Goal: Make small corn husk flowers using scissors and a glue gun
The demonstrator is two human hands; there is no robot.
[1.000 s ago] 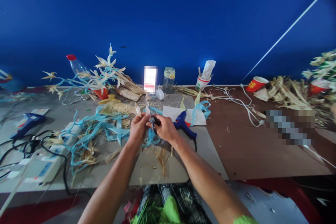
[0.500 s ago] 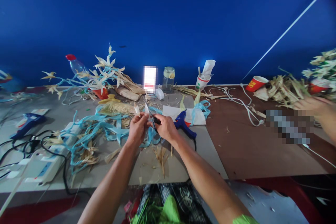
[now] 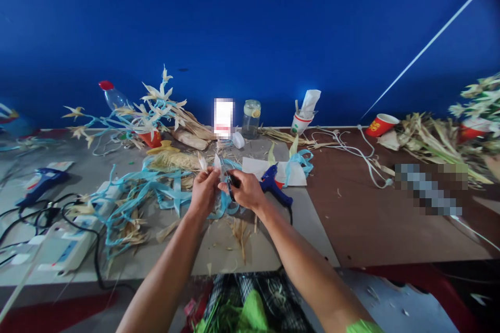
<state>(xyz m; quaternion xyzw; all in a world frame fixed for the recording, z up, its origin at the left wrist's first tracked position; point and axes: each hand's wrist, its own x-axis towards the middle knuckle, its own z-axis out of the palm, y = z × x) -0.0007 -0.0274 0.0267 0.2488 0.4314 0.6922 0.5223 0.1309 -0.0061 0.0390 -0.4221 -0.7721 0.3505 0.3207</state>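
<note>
Near the middle of the table, my left hand (image 3: 205, 187) is closed on pale pieces of corn husk (image 3: 217, 160) whose pointed tips stick up past the fingers. My right hand (image 3: 244, 188) grips black-handled scissors (image 3: 235, 181), with the blades pointing up and away beside the husk. Whether the blades touch the husk I cannot make out. Below and left of the hands lie light-blue wrapped stems (image 3: 172, 195). Just right of my right hand a blue glue gun (image 3: 275, 187) rests partly over a white sheet (image 3: 253, 165).
Left are another glue gun (image 3: 41, 184), a white power strip (image 3: 84, 234) with black cords, and husk flowers (image 3: 156, 93) in a red cup. Behind stand a glass jar (image 3: 251, 118) and a white cup (image 3: 300, 124). Rightward lie a red paper cup (image 3: 383, 125) and a husk pile (image 3: 425, 135).
The scissors' blades have shifted slightly beside the husk, while my hands stay in nearly the same place. At the right, another person's hand has drawn back toward the frame's edge.
</note>
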